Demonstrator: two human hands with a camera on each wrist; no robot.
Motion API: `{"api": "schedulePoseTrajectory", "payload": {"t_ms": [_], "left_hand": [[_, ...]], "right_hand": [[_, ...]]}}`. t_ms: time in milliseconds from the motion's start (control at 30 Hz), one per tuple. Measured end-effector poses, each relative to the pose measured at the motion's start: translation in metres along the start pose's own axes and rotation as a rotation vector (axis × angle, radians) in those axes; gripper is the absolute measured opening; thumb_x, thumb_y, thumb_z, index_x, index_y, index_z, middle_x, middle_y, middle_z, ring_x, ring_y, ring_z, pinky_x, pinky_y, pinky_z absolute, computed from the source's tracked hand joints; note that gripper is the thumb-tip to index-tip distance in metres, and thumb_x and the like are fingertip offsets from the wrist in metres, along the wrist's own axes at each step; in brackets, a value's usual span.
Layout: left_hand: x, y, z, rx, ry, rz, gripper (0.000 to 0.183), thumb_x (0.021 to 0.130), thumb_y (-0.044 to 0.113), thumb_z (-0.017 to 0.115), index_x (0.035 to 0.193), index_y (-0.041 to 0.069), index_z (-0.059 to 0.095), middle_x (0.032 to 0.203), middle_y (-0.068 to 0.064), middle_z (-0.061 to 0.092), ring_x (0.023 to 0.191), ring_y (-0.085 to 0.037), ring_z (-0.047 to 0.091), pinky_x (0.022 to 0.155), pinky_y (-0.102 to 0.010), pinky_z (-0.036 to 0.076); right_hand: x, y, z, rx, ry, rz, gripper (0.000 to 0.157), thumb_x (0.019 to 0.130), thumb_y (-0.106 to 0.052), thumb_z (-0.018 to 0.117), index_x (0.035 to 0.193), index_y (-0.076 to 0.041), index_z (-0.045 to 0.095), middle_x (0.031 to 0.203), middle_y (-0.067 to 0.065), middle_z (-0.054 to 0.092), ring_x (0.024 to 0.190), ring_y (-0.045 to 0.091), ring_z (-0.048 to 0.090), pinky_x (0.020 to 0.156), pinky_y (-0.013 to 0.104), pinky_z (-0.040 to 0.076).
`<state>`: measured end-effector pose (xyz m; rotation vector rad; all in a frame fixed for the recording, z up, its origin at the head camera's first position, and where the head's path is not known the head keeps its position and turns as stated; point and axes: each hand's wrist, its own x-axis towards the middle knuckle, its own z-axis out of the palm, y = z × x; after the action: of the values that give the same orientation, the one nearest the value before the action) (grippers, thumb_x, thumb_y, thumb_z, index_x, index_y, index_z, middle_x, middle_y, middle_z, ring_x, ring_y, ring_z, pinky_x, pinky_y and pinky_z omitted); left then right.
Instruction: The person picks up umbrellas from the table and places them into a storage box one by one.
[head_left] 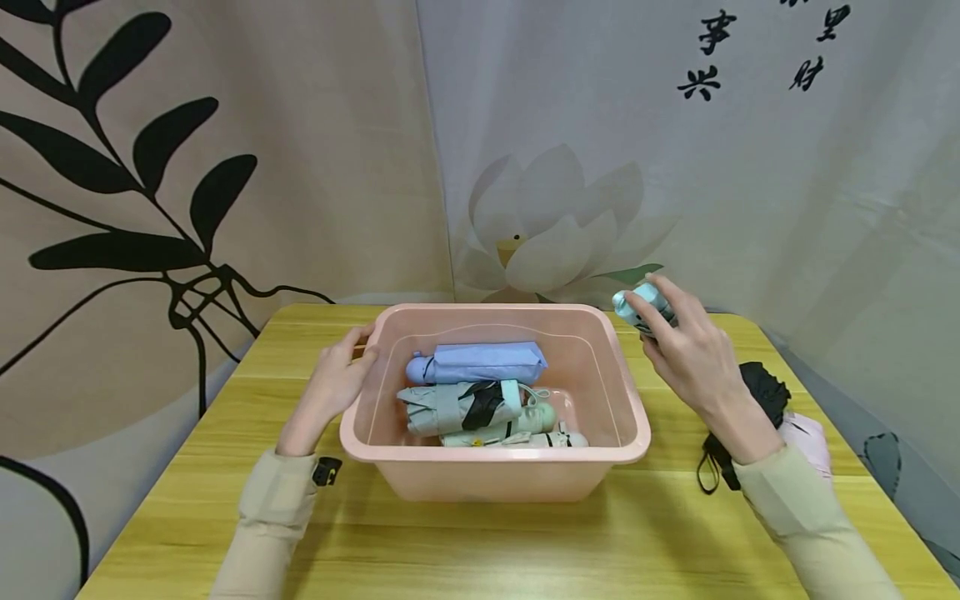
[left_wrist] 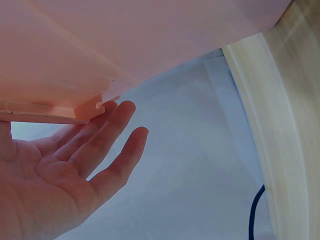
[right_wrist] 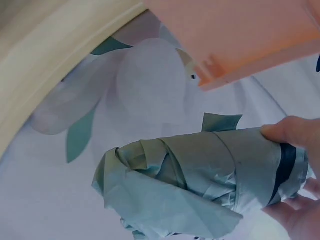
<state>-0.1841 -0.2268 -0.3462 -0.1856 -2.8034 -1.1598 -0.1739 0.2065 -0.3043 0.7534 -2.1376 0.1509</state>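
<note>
On the table stands a pink plastic tub (head_left: 495,475) with folded umbrellas inside. My left hand (head_left: 337,371) rests at its left rim, thumb and fingertips touching the edge; in the left wrist view the loosely extended fingers (left_wrist: 112,132) meet the rim corner. My right hand (head_left: 693,350) grips a folded light teal umbrella (right_wrist: 195,170) by one end, raised beyond the tub's far right corner. Loose fabric hangs from its other end. In the tub lie a blue umbrella (head_left: 487,363), a grey-green umbrella (head_left: 435,408) with a black strap, and a pale green one (head_left: 495,435).
A white patterned umbrella (head_left: 555,439) lies at the tub's near side. Right of the tub, partly behind my right forearm, are a black umbrella (head_left: 765,390) and a pale pink folded item (head_left: 806,442). A printed curtain (head_left: 360,167) hangs behind the wooden table (head_left: 420,550).
</note>
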Motion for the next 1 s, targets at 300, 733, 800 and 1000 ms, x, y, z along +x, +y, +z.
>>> {"api": "schedulePoseTrajectory", "payload": {"t_ms": [300, 733, 800, 1000], "left_hand": [[-0.001, 0.000, 0.000, -0.004, -0.004, -0.003, 0.049, 0.101, 0.024, 0.039, 0.144, 0.002, 0.036, 0.141, -0.025, 0.047, 0.128, -0.041, 0.047, 0.105, -0.054, 0.041], [0.000, 0.001, 0.000, 0.001, -0.001, -0.002, 0.049, 0.101, 0.024, 0.038, 0.144, 0.002, 0.036, 0.141, -0.025, 0.046, 0.128, -0.041, 0.047, 0.104, -0.054, 0.041], [0.000, 0.001, 0.000, 0.001, -0.003, -0.003, 0.049, 0.101, 0.024, 0.038, 0.144, 0.002, 0.036, 0.141, -0.025, 0.046, 0.128, -0.041, 0.047, 0.104, -0.054, 0.041], [0.000, 0.000, 0.000, 0.002, -0.006, -0.003, 0.049, 0.101, 0.024, 0.038, 0.144, 0.002, 0.036, 0.141, -0.025, 0.046, 0.128, -0.041, 0.047, 0.104, -0.054, 0.042]], "right_hand": [[0.032, -0.014, 0.001, 0.016, 0.043, -0.104, 0.057, 0.072, 0.008, 0.070, 0.125, -0.009, 0.060, 0.132, 0.023, 0.050, 0.105, 0.041, 0.056, 0.060, 0.047, 0.056], [0.061, -0.030, 0.001, 0.017, 0.072, -0.183, 0.052, 0.073, 0.008, 0.067, 0.122, -0.009, 0.061, 0.129, 0.022, 0.051, 0.104, 0.040, 0.057, 0.062, 0.049, 0.057], [0.064, -0.033, 0.001, 0.017, 0.078, -0.189, 0.051, 0.073, 0.007, 0.065, 0.121, -0.010, 0.062, 0.129, 0.021, 0.052, 0.104, 0.040, 0.057, 0.062, 0.049, 0.057], [0.070, -0.039, 0.001, 0.021, 0.053, -0.211, 0.050, 0.075, 0.005, 0.063, 0.122, -0.011, 0.061, 0.129, 0.020, 0.053, 0.105, 0.038, 0.058, 0.062, 0.046, 0.057]]}}
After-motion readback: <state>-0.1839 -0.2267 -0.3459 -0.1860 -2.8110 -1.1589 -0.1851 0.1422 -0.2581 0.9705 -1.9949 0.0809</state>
